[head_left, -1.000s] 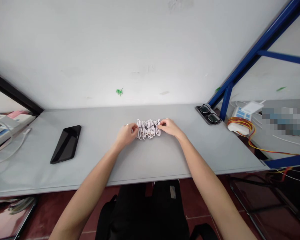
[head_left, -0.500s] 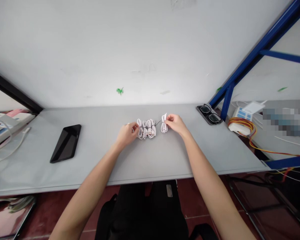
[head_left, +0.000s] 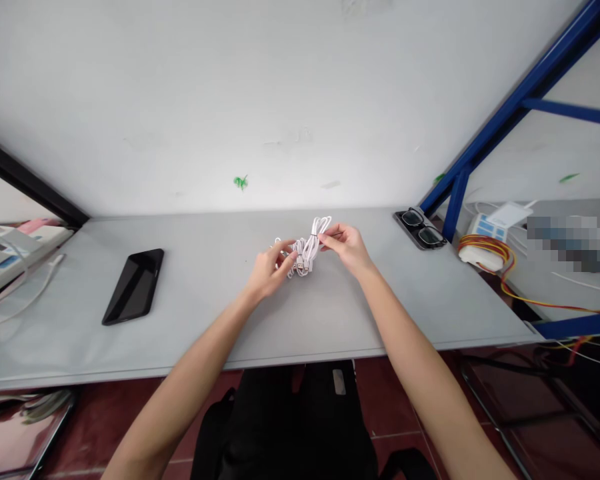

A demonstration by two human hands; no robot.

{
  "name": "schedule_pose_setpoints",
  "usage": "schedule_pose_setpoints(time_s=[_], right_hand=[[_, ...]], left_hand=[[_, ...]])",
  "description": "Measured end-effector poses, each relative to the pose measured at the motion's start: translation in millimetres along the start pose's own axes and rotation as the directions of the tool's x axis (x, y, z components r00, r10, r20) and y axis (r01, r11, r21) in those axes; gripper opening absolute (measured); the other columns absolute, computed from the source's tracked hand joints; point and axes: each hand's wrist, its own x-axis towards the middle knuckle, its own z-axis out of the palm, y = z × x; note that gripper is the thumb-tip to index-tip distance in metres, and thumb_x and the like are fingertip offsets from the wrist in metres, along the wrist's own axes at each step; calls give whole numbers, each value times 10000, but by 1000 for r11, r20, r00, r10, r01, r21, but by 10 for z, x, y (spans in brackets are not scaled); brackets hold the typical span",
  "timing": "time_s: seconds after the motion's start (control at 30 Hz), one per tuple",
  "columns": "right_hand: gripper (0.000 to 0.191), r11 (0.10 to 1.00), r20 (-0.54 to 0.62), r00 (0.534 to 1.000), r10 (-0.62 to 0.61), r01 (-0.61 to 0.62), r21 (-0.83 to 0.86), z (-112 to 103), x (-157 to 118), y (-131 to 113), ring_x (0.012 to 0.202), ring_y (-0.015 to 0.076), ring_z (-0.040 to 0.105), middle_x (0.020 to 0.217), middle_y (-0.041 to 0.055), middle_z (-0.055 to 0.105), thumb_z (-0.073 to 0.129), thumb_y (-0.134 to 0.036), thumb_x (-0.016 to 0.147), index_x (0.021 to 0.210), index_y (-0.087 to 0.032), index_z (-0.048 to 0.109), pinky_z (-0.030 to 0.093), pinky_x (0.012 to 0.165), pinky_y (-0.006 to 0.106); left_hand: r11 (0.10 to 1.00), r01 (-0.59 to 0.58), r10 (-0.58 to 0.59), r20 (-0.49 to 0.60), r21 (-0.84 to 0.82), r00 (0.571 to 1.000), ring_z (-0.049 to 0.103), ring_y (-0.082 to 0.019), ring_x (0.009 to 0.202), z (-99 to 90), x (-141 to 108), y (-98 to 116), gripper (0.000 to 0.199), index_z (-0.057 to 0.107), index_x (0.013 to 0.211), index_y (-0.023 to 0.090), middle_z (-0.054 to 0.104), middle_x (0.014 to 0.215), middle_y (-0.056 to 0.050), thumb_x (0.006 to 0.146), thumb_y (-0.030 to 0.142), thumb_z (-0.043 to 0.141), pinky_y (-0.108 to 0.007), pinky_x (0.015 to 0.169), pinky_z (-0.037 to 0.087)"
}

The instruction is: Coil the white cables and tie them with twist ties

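Note:
My right hand pinches a coiled white cable, bound round its middle with a thin black tie. This bundle is raised and tilted, its lower end against the other white cable bundles on the desk. Over the left side of those bundles sits my left hand, thumb and fingers apart, partly covering them. Light-coloured plugs show among the coils. Whether my left fingertips touch the bundles I cannot tell.
A black phone lies on the grey desk at left. Glasses rest on a dark case near the blue frame at right. Beyond it are a power strip and yellow-red wires. A white wall stands behind.
My right hand has brought its cable bundle left, up against the others, and tilted it. My left hand has shifted right over the row, its fingers now spread.

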Motion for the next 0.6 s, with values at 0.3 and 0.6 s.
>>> schedule_pose_setpoints(time_s=[0.3,0.6], right_hand=[[367,998,117,993,-5,12,-60,210,-62,89,707,161,619,719,30,664,805,-514,637,682,-186,646,519,704,306],[482,988,140,979,145,-150,23,148,-35,85,567,107,561,733,36,662,691,-650,722,789,-173,664,464,554,247]], left_hand=[[998,0,4,47,-71,999,495,-122,618,62,13,9,387,649,1024,147,604,719,-14,899,489,519,-246,588,385],[992,65,-69,-38,-106,997,516,-125,588,70,19,-60,364,628,1023,158,596,673,-7,882,481,541,-244,566,398]])
